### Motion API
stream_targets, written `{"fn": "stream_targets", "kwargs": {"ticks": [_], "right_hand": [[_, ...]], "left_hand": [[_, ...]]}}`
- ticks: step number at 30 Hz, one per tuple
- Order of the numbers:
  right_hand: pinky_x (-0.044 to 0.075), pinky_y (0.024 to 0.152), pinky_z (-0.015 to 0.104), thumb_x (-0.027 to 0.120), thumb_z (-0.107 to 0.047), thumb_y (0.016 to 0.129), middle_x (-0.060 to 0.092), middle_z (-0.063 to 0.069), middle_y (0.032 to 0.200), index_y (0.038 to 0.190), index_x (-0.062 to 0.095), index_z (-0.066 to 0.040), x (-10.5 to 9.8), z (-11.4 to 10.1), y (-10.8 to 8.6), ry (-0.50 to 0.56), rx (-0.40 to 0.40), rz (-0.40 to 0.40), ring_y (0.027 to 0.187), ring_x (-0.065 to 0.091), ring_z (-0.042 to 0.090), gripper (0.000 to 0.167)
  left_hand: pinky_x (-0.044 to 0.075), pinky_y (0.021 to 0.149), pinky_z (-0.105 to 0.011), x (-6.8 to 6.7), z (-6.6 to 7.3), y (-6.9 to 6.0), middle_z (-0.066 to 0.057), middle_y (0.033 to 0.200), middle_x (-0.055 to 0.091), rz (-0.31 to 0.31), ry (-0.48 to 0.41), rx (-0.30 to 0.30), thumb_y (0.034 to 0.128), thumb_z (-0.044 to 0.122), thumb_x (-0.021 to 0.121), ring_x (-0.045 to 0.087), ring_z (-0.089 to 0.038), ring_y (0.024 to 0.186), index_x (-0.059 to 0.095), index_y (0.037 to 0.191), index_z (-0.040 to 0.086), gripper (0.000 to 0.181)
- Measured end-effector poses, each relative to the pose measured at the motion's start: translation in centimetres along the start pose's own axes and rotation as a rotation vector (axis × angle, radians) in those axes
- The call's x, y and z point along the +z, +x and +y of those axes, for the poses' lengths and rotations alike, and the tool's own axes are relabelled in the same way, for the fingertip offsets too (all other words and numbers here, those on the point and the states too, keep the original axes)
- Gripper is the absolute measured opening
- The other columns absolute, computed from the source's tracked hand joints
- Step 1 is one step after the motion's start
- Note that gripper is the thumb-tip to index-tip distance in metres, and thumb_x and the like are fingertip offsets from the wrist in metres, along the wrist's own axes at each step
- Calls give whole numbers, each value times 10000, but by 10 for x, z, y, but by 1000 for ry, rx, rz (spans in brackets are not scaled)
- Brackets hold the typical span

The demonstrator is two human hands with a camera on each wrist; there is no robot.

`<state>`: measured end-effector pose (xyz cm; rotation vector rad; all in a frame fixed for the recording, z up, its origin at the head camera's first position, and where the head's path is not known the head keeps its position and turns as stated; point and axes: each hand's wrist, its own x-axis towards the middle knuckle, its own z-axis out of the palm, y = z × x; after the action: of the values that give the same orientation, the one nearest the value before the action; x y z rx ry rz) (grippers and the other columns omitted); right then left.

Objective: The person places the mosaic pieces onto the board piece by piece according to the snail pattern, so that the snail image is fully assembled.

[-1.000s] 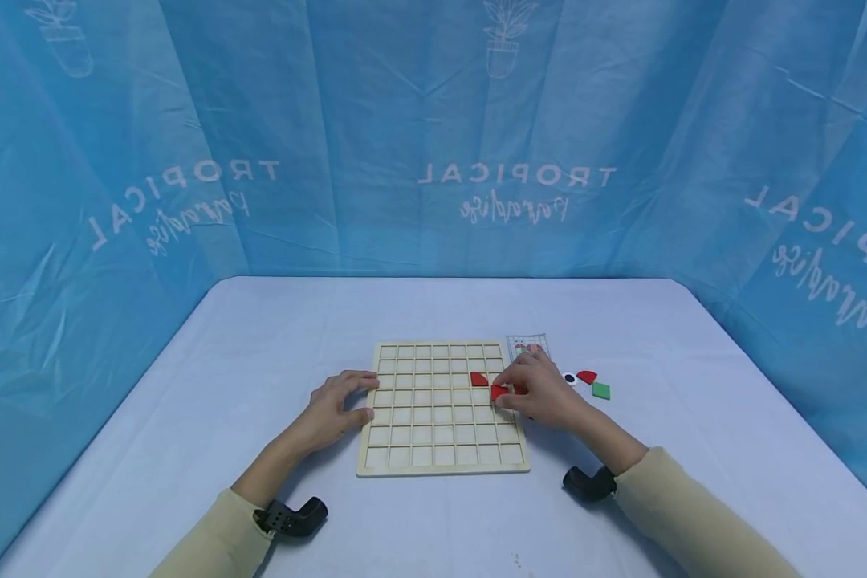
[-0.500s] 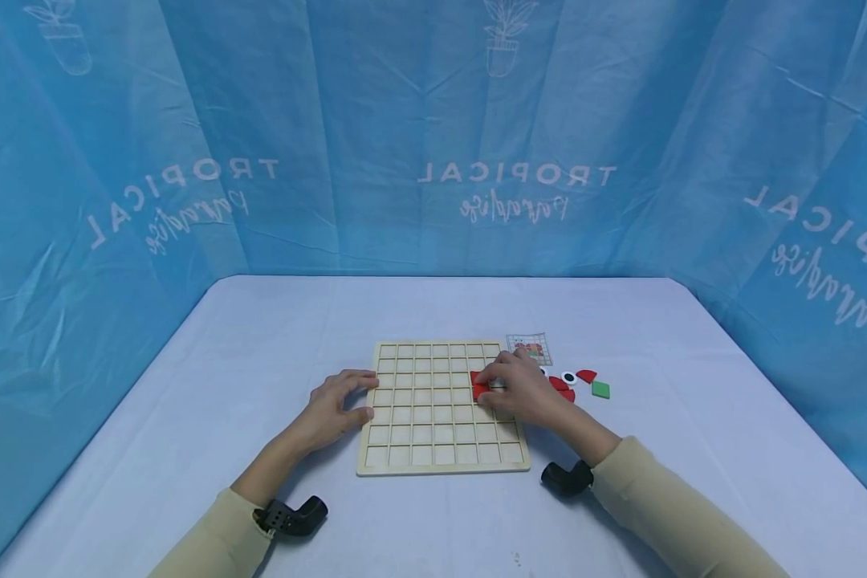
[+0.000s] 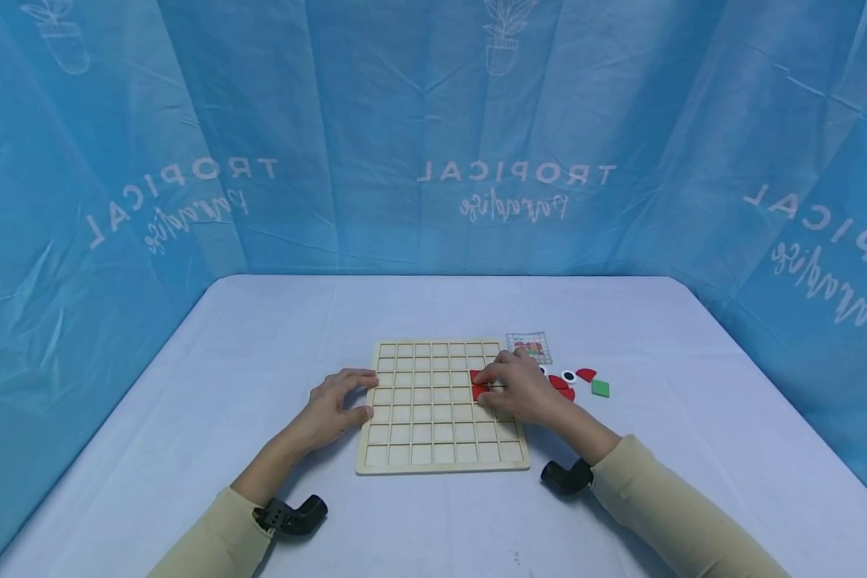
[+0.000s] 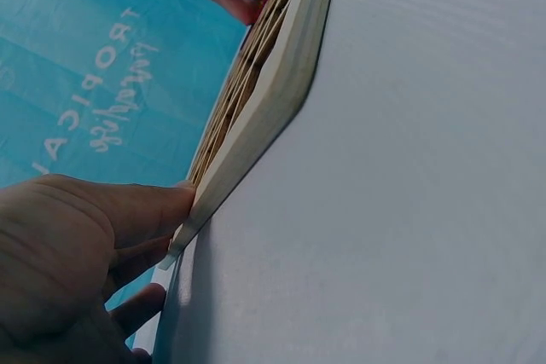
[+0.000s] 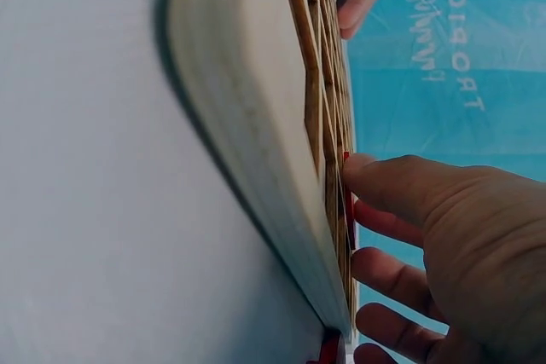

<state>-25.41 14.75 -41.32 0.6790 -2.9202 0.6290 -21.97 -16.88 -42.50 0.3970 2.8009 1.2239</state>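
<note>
Right hand (image 3: 523,389) pinches a red piece (image 3: 480,392) between thumb and index at a right-side cell of the gridded board (image 3: 442,434), another red piece (image 3: 474,375) just beyond; this hand blocks nearby cells. Left hand (image 3: 335,408) loosely spread, fingers against the board's left edge, gripping nothing. On the counter (image 3: 296,321) right of the board: picture card (image 3: 533,344), partly hidden, eye piece (image 3: 569,376), loose red pieces (image 3: 560,384), green square (image 3: 600,388).

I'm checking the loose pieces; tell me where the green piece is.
In the head view, the green piece lies on the white table, right of the grid board, beside a red wedge.
</note>
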Motion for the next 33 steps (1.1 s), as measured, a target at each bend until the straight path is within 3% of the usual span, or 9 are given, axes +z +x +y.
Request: {"fn": "stream_targets", "kwargs": {"ticks": [7, 14, 23, 33], "right_hand": [[390, 768, 314, 757, -300, 777, 614, -27, 1053, 1031, 723, -243, -11, 6, -2, 56, 72, 27, 1018, 428, 173, 262], [447, 802, 389, 761, -280, 775, 609, 44, 1050, 1079, 700, -173, -32, 29, -11, 71, 137, 91, 1036, 438, 229, 328], [504, 760, 364, 750, -284, 786, 592, 62, 1083, 1093, 698, -171, -44, 58, -26, 60, 260, 54, 1057, 414, 245, 332], [415, 716, 328, 765, -287, 774, 611, 100, 1037, 1013, 733, -161, -43, 74, -36, -13, 242, 9, 999, 427, 270, 272]], "left_hand": [[83, 1114, -600, 0, 0, 1, -77, 1434, 443, -6, 3, 22, 857, 144, 662, 294, -357, 1365, 561, 1270, 74, 431], [90, 1104, -602, -2, 1, 1, -82, 1428, 450, -6, 7, 32, 856, 131, 659, 304, -360, 1356, 565, 1264, 70, 423], [87, 1104, -610, -2, 0, 0, -85, 1428, 449, -1, 9, 40, 858, 133, 656, 301, -363, 1359, 565, 1262, 65, 420], [77, 1112, -613, -2, 0, -1, -93, 1434, 442, -4, 0, 27, 856, 128, 656, 284, -373, 1375, 560, 1268, 63, 428]]}}
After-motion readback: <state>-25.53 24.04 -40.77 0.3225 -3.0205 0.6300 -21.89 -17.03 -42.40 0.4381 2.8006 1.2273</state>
